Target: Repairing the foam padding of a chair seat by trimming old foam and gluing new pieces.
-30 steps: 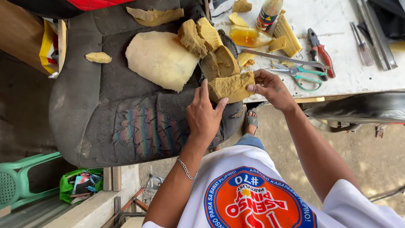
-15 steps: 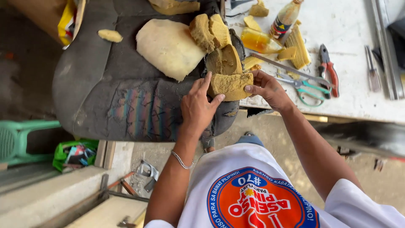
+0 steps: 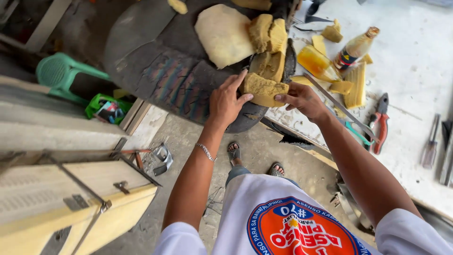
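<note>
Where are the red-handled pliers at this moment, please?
In the head view, the red-handled pliers lie on the white worktable at the right, beyond the right hand, beside the green-handled scissors.
</note>
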